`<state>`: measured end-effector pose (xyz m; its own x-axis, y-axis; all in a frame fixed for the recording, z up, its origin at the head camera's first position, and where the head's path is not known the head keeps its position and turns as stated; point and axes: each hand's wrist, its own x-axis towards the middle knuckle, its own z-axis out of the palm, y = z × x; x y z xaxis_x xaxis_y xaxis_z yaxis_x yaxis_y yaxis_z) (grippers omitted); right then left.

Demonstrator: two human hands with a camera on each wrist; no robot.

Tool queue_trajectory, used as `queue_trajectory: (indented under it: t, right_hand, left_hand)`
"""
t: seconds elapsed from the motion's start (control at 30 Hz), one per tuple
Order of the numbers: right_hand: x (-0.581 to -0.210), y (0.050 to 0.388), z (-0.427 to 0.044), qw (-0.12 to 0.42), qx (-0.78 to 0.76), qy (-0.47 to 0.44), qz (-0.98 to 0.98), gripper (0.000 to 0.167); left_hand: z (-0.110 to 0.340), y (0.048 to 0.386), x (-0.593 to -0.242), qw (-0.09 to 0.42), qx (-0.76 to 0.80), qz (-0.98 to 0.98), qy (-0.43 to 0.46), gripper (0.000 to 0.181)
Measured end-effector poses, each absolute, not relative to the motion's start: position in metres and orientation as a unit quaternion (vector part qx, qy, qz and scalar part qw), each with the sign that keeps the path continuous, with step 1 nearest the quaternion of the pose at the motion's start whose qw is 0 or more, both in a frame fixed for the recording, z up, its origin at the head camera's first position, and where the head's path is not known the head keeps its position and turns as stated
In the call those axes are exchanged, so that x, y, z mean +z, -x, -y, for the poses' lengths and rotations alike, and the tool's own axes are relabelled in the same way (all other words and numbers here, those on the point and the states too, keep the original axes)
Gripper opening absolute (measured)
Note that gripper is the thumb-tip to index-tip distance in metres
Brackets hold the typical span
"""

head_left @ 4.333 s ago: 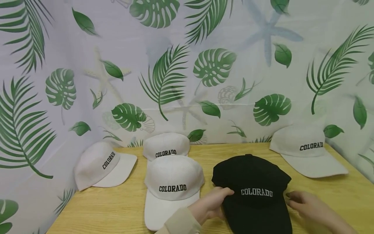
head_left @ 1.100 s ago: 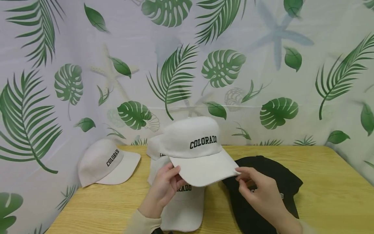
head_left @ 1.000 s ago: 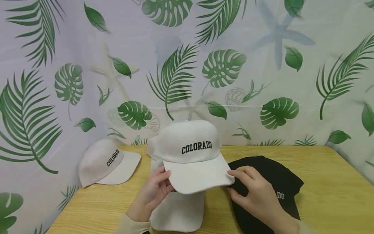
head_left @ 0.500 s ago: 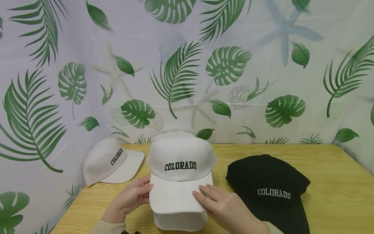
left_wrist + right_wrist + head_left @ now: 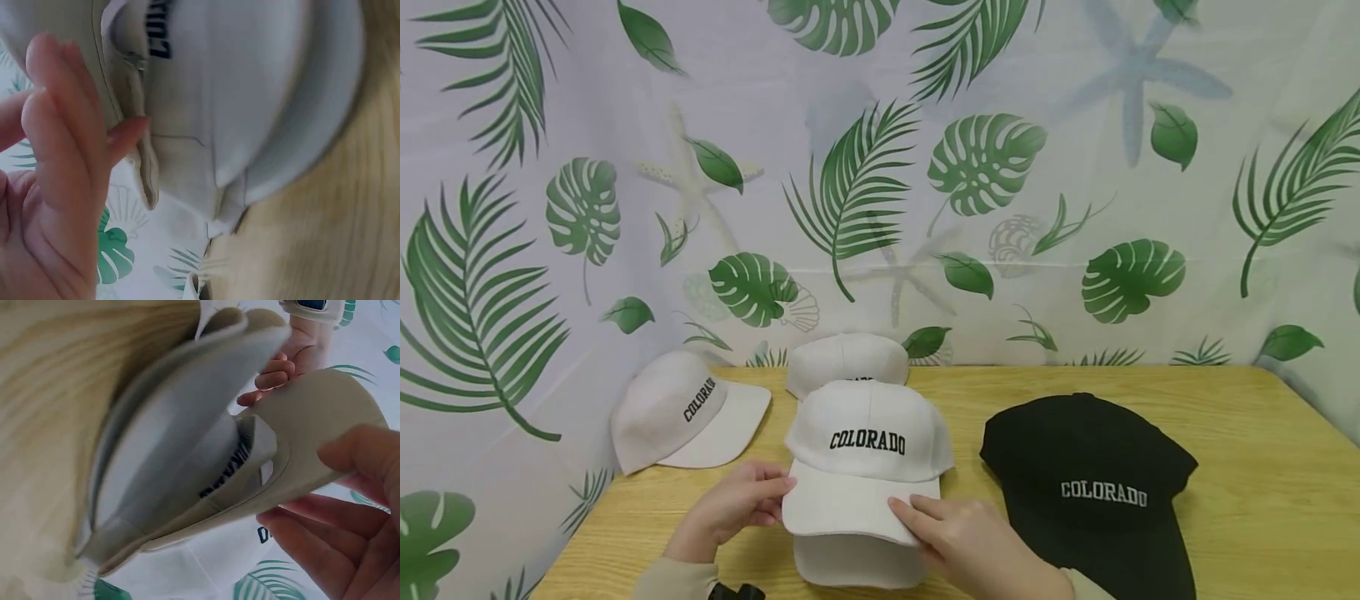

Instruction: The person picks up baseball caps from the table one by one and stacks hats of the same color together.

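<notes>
Both hands hold a white baseball cap (image 5: 865,433) with dark COLORADO lettering, by its brim, over the front white caps. My left hand (image 5: 733,508) pinches the brim's left edge. My right hand (image 5: 966,537) grips the right side; in the right wrist view the brim (image 5: 312,425) lies between thumb and fingers. Below it, the lower brim (image 5: 857,562) of a stacked white cap sticks out in front; the left wrist view shows two lower brims (image 5: 262,81). The lower caps' crowns are mostly hidden in the head view.
A black COLORADO cap (image 5: 1086,450) lies to the right on the wooden table (image 5: 1262,483). Another white cap (image 5: 847,362) sits behind the stack, and one (image 5: 677,408) stands at the left, turned sideways. A leaf-printed cloth (image 5: 1037,67) hangs behind the table.
My hands have left the black cap. The white cap from the back right is in both hands, brought left and lowered onto the front caps, so the rear cap shows again.
</notes>
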<state>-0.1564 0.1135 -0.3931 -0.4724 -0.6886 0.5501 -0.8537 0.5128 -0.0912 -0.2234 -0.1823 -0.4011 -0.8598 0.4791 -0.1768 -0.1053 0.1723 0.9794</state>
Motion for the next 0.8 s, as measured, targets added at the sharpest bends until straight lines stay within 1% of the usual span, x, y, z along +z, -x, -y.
queue_trajectory:
  t: [0.13,0.23,0.33,0.43,0.6,0.63,0.73,0.8]
  right_hand:
    - [-0.395,0.159,-0.111,0.116,0.194,-0.443,0.867,0.046]
    - [-0.396,0.163,-0.108,0.063,0.189,-0.432,0.879,0.046]
    - [-0.398,0.167,-0.105,0.046,0.173,-0.433,0.883,0.044]
    - [-0.4,0.17,-0.104,0.033,0.162,-0.434,0.886,0.043]
    - [-0.406,0.17,-0.103,0.002,0.181,-0.429,0.885,0.043]
    - [-0.407,0.169,-0.102,-0.003,0.181,-0.429,0.885,0.04]
    - [-0.408,0.168,-0.103,-0.033,0.19,-0.408,0.893,0.033]
    - [-0.406,0.17,-0.107,-0.056,0.216,-0.374,0.9,0.032]
  left_hand:
    - [0.183,0.224,-0.403,0.201,0.577,-0.783,-0.114,0.024]
    - [0.183,0.224,-0.405,0.185,0.546,-0.809,-0.111,0.028]
    - [0.184,0.224,-0.407,0.179,0.512,-0.832,-0.115,0.029]
    - [0.183,0.224,-0.41,0.184,0.486,-0.845,-0.127,0.027]
    - [0.182,0.224,-0.415,0.192,0.483,-0.842,-0.14,0.025]
    - [0.182,0.224,-0.416,0.193,0.484,-0.842,-0.138,0.025]
    - [0.181,0.224,-0.417,0.198,0.484,-0.842,-0.134,0.026]
    - [0.181,0.225,-0.417,0.2,0.481,-0.844,-0.128,0.029]
